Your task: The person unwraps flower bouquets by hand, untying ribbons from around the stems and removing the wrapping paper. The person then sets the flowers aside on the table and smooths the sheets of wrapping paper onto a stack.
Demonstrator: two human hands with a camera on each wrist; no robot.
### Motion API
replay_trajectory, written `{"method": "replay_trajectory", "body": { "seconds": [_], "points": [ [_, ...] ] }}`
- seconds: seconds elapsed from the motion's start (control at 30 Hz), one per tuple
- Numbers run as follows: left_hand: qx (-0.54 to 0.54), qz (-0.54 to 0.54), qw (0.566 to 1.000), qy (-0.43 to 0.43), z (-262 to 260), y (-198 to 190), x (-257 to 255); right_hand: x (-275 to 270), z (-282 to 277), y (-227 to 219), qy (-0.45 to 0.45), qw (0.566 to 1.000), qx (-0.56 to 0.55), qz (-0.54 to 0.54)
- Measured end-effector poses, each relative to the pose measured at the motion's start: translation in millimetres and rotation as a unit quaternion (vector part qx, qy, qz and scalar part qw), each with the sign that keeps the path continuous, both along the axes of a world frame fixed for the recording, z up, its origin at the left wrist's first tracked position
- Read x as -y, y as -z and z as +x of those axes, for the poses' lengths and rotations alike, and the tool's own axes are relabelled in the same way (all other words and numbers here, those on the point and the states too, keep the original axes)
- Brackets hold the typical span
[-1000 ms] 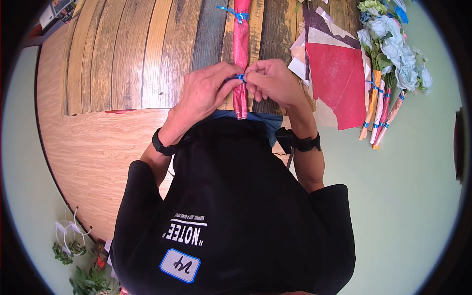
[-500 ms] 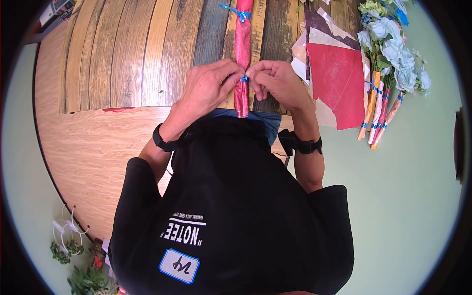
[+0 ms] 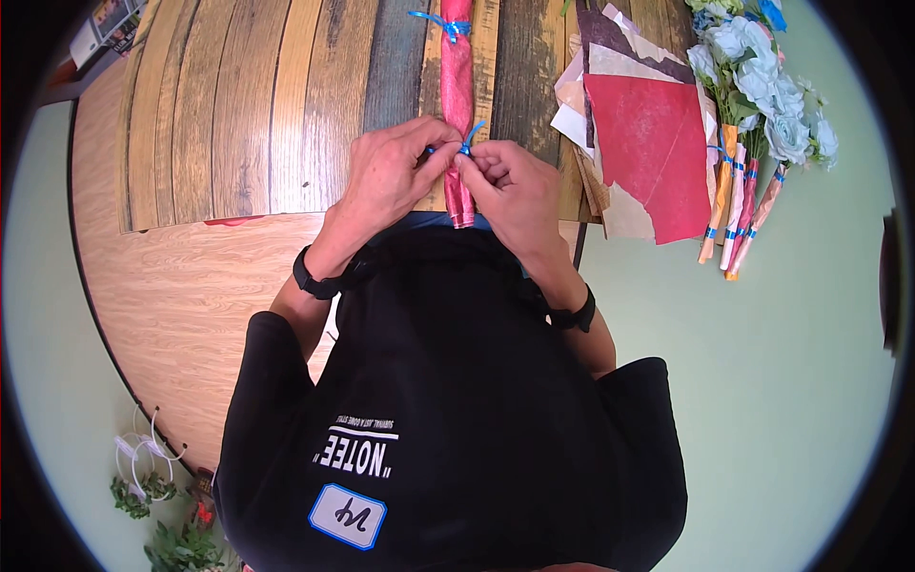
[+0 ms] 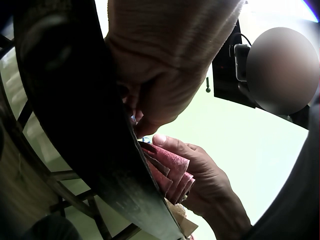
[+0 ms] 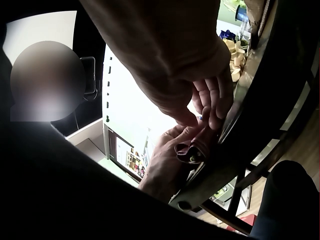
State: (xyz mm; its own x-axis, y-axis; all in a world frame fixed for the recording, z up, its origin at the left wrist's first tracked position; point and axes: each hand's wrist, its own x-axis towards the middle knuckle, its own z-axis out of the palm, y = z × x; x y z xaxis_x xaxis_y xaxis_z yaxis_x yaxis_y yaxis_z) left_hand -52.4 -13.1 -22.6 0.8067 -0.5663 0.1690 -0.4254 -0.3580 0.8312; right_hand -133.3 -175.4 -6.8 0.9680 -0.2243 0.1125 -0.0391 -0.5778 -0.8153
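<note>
A long roll wrapped in pink-red paper (image 3: 457, 86) lies on the wooden table, its lower end reaching the near edge. Around its lower part runs a thin blue ribbon (image 3: 464, 150), with one loose end sticking up. My left hand (image 3: 393, 172) pinches the ribbon between thumb and fingers at the left of the roll. From the other side, my right hand (image 3: 519, 191) pinches it with thumb and forefinger, other fingers curled. A second blue ribbon (image 3: 452, 28) is tied higher up. In the right wrist view, the roll's open folded end (image 5: 192, 152) shows beside the left hand.
Right of the roll, a red paper sheet (image 3: 648, 143) lies over brown and cream sheets at the table's edge. Farther right are pale blue artificial flowers (image 3: 762, 86) with several wrapped stems (image 3: 729, 200). The plank table (image 3: 238, 124) stretches to the left.
My right hand has turned and come in closer to the ribbon, its thumb now at the knot. A loose ribbon end now stands up above the fingers. My left hand keeps its hold.
</note>
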Motion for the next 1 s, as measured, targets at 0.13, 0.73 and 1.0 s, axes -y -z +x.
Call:
{"method": "replay_trajectory", "body": {
  "seconds": [0.13,0.73,1.0],
  "points": [
    [0.005,0.000,1.000,-0.001,-0.1,-1.2,-0.5,-1.5,1.2,4.0,0.003,0.998,0.034,-0.044],
    [0.120,0.016,0.993,-0.002,-2.5,0.0,-0.7,9.7,-0.3,0.3,-0.051,0.994,0.058,-0.073],
    [0.169,0.060,0.984,-0.015,-0.8,3.0,-3.8,15.1,-2.1,-0.7,-0.060,0.994,0.036,-0.088]
  ]
}}
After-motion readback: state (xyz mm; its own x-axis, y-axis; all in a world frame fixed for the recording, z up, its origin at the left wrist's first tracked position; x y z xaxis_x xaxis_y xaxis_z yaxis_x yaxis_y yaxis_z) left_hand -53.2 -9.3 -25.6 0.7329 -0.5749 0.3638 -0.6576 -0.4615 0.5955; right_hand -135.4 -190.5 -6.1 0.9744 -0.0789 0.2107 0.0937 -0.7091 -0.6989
